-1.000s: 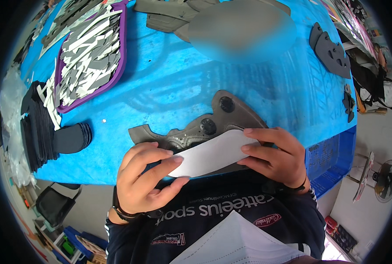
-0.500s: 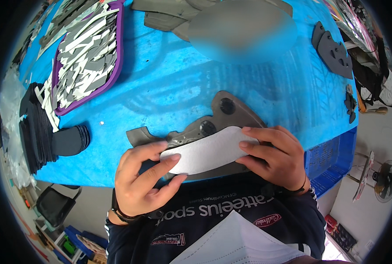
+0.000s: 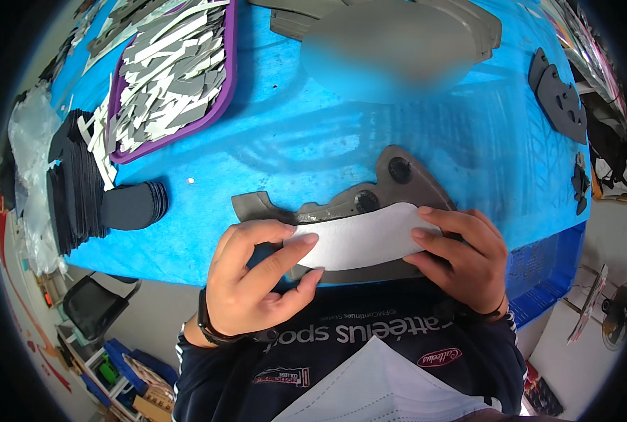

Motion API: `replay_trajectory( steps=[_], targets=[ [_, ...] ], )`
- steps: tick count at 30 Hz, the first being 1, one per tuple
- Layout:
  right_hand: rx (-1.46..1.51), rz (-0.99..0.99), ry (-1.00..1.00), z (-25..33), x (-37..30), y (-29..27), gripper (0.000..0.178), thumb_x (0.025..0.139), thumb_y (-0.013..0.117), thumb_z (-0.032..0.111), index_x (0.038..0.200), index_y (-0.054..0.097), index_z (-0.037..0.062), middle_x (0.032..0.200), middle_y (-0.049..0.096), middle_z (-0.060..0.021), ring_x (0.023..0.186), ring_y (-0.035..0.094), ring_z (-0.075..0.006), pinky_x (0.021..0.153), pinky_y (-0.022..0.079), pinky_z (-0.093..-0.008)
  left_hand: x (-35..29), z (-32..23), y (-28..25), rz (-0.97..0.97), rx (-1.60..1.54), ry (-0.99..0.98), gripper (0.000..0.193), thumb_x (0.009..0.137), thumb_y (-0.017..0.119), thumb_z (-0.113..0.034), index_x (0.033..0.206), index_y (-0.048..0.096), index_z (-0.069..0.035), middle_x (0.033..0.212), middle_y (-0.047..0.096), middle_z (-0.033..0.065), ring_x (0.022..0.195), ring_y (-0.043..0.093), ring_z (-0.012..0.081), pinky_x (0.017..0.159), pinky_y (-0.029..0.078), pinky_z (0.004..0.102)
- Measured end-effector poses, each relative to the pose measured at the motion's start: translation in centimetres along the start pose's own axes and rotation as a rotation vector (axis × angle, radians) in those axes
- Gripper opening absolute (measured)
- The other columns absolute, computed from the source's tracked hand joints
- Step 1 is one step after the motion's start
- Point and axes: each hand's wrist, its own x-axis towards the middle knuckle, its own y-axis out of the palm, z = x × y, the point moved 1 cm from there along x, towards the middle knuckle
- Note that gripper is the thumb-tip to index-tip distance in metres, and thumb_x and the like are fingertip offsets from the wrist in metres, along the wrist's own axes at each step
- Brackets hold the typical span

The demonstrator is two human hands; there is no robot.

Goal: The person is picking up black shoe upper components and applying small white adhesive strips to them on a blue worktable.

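Both of my hands hold a curved white strip (image 3: 359, 239) over a grey metal template (image 3: 391, 190) that lies at the near edge of the blue table (image 3: 285, 148). My left hand (image 3: 257, 281) pinches the strip's left end between thumb and fingers. My right hand (image 3: 461, 257) presses the strip's right end with its fingertips. The template has two round black knobs and a curved outline; its lower part is hidden behind the strip and my hands.
A purple tray (image 3: 173, 77) with several grey and white cut pieces stands at the back left. Stacks of black cut pieces (image 3: 81, 183) sit at the left edge. Dark grey shaped pieces (image 3: 559, 98) lie at the far right. A blue crate (image 3: 545, 267) stands below the table's right edge.
The white strip has been lowered and straightened over the template. My left hand shifted its fingers along the strip's left end; my right hand stayed on the right end.
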Motion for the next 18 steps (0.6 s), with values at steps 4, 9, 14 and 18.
replay_trajectory(
  steps=[4, 9, 14, 18],
  targets=[
    [-0.013, 0.012, -0.009, 0.1, 0.1, -0.1, 0.029, 0.058, 0.078, 0.012, 0.083, 0.065, 0.0043, 0.097, 0.062, -0.009, 0.065, 0.058, -0.0173, 0.055, 0.046, -0.0256, 0.0, 0.0, 0.2, -0.04, -0.006, -0.014, 0.036, 0.055, 0.075, -0.008, 0.09, 0.068, -0.005, 0.092, 0.055, 0.0075, 0.078, 0.056, 0.02, 0.063, 0.045, 0.0288],
    [-0.017, 0.012, -0.016, 0.0, 0.0, 0.0, 0.03, 0.058, 0.078, 0.013, 0.083, 0.065, 0.0042, 0.098, 0.061, -0.008, 0.065, 0.057, -0.0177, 0.056, 0.046, -0.026, 0.4, -0.3, 0.1, -0.01, 0.026, -0.011, 0.036, 0.055, 0.074, -0.007, 0.09, 0.066, -0.005, 0.092, 0.056, 0.0075, 0.08, 0.056, 0.0219, 0.066, 0.045, 0.0297],
    [-0.047, 0.052, -0.024, 0.6, -0.3, -0.1, 0.035, 0.061, 0.076, 0.024, 0.086, 0.063, 0.0042, 0.102, 0.059, -0.0053, 0.077, 0.056, -0.0199, 0.065, 0.046, -0.029, 0.2, -0.4, 0.4, 0.02, 0.161, 0.089, 0.036, 0.052, 0.071, -0.011, 0.086, 0.063, 0.0, 0.095, 0.058, 0.0092, 0.088, 0.053, 0.0288, 0.084, 0.043, 0.039],
    [-0.255, 0.139, -0.088, 2.4, -0.3, 1.4, 0.045, 0.07, 0.064, 0.039, 0.094, 0.061, 0.001, 0.112, 0.056, -0.0071, 0.101, 0.048, -0.0227, 0.081, 0.043, -0.0344, 0.2, -1.0, 0.5, 0.17, 0.218, 0.191, 0.046, 0.064, 0.072, -0.023, 0.103, 0.061, -0.002, 0.103, 0.058, 0.0087, 0.094, 0.053, 0.0275, 0.085, 0.045, 0.0378]
  ],
)
